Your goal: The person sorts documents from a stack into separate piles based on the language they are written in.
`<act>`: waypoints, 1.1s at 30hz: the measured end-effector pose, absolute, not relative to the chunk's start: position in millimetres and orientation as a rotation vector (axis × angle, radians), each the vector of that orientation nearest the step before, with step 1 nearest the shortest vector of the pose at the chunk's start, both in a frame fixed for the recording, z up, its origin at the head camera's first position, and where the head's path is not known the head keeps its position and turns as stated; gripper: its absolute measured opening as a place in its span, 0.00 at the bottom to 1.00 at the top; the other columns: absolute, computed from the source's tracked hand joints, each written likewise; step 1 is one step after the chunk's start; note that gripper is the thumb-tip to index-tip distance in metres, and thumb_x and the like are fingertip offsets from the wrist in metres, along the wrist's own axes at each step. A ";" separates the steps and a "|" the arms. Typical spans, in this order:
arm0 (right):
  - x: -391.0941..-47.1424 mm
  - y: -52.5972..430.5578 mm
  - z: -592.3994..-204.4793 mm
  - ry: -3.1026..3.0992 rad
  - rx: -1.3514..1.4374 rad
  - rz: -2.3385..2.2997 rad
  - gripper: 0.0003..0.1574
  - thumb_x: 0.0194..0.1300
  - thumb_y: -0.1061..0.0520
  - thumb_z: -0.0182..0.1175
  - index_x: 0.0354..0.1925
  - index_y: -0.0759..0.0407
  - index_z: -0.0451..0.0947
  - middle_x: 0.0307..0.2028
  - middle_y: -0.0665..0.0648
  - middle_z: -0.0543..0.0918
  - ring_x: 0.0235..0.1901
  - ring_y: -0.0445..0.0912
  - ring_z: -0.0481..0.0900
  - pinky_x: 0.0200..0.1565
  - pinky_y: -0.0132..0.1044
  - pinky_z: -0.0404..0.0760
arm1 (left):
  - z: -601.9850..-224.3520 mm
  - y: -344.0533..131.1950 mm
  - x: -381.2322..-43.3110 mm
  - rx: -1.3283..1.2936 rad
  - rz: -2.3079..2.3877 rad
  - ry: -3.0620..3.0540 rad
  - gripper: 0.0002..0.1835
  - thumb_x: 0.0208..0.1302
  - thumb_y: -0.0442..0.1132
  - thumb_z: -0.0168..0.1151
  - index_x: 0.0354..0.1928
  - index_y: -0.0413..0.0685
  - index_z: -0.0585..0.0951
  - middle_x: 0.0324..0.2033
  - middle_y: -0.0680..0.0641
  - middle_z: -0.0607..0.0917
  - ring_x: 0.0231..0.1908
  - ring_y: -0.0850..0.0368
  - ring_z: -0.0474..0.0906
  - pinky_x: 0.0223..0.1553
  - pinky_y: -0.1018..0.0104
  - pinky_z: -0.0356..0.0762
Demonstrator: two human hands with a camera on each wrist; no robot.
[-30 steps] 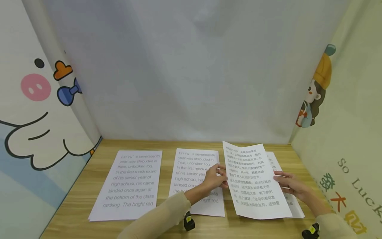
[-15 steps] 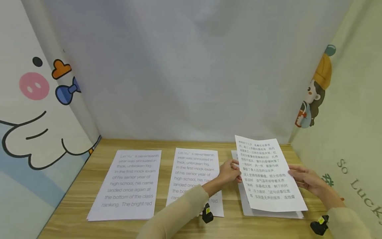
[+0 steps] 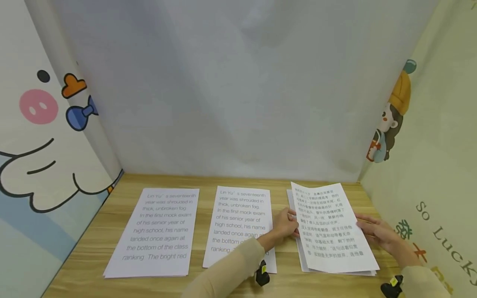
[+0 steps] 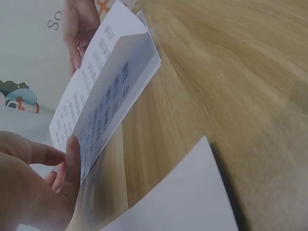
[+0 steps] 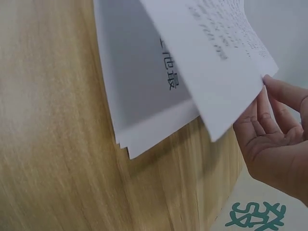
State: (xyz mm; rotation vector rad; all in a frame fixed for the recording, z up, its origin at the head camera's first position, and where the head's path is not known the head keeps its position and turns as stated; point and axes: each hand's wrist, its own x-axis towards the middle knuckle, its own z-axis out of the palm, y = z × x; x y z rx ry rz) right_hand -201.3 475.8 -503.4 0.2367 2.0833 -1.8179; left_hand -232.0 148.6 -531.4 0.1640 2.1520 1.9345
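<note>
My two hands hold a printed sheet of paper [image 3: 331, 231] with Chinese text, slightly bowed, over a paper stack [image 5: 132, 96] at the right of the table. My left hand [image 3: 283, 227] pinches the sheet's left edge; the left wrist view shows thumb and fingers at that edge. On the opposite edge, my right hand [image 3: 384, 236] grips with thumb above and fingers beneath. In the right wrist view the held sheet is raised off the stack at its near corner. The stack below also bears Chinese text and its sheets are slightly offset.
Two more paper piles with English text lie on the wooden table [image 3: 149, 287]: a left pile [image 3: 152, 231] and a middle pile [image 3: 238, 215], partly behind my left forearm. A pale back wall [image 3: 238, 91] and printed side walls enclose the table.
Both hands carried the sheet rightward over the right stack, raised at half a second ago. Since then they have lowered it, and it now lies closer to the stack.
</note>
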 end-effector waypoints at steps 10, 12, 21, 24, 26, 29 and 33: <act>-202.0 475.9 -506.4 2.263 0.288 -1.626 0.35 0.77 0.55 0.56 0.71 0.74 0.62 0.38 0.43 0.88 0.38 0.39 0.86 0.41 0.34 0.87 | -528.7 154.5 -228.7 0.141 1.905 2.092 0.20 0.58 0.21 0.57 0.54 0.38 0.76 0.29 0.50 0.80 0.19 0.61 0.78 0.23 0.69 0.85; -202.3 475.6 -506.5 2.295 0.295 -1.590 0.36 0.77 0.55 0.56 0.72 0.75 0.59 0.39 0.44 0.88 0.38 0.39 0.86 0.41 0.34 0.87 | -529.7 154.6 -229.9 0.127 1.895 2.098 0.20 0.58 0.21 0.57 0.54 0.38 0.76 0.28 0.51 0.79 0.18 0.61 0.77 0.22 0.70 0.85; -204.5 481.8 -506.3 2.306 0.253 -1.565 0.37 0.77 0.59 0.54 0.72 0.81 0.54 0.43 0.45 0.88 0.40 0.36 0.85 0.45 0.32 0.87 | -525.5 144.5 -228.9 0.061 1.777 2.123 0.19 0.61 0.23 0.57 0.55 0.33 0.77 0.22 0.44 0.83 0.16 0.61 0.77 0.24 0.68 0.86; -205.6 487.1 -506.7 2.252 0.249 -1.602 0.38 0.78 0.62 0.52 0.72 0.84 0.49 0.45 0.47 0.88 0.41 0.36 0.86 0.47 0.34 0.88 | -521.9 138.0 -227.0 0.056 1.722 2.125 0.20 0.62 0.24 0.58 0.57 0.32 0.77 0.23 0.41 0.86 0.18 0.59 0.79 0.26 0.67 0.87; -205.2 490.8 -507.1 2.229 0.253 -1.616 0.39 0.78 0.61 0.51 0.72 0.84 0.48 0.45 0.47 0.89 0.41 0.36 0.87 0.48 0.35 0.88 | -520.3 134.3 -226.6 0.069 1.701 2.116 0.20 0.63 0.25 0.59 0.58 0.32 0.77 0.25 0.39 0.87 0.20 0.57 0.81 0.28 0.67 0.88; -202.3 490.3 -504.2 2.216 0.284 -1.626 0.37 0.80 0.57 0.51 0.72 0.83 0.53 0.42 0.44 0.89 0.40 0.36 0.88 0.48 0.35 0.88 | -518.5 127.7 -226.4 0.103 1.684 2.116 0.20 0.65 0.28 0.59 0.59 0.33 0.77 0.27 0.41 0.87 0.22 0.56 0.83 0.30 0.66 0.88; -199.0 483.7 -493.8 2.259 0.290 -1.585 0.35 0.81 0.51 0.49 0.68 0.81 0.62 0.39 0.42 0.88 0.39 0.36 0.87 0.46 0.34 0.88 | -515.8 115.2 -228.0 0.165 1.679 2.115 0.17 0.70 0.32 0.58 0.58 0.35 0.78 0.30 0.40 0.87 0.26 0.51 0.86 0.31 0.64 0.88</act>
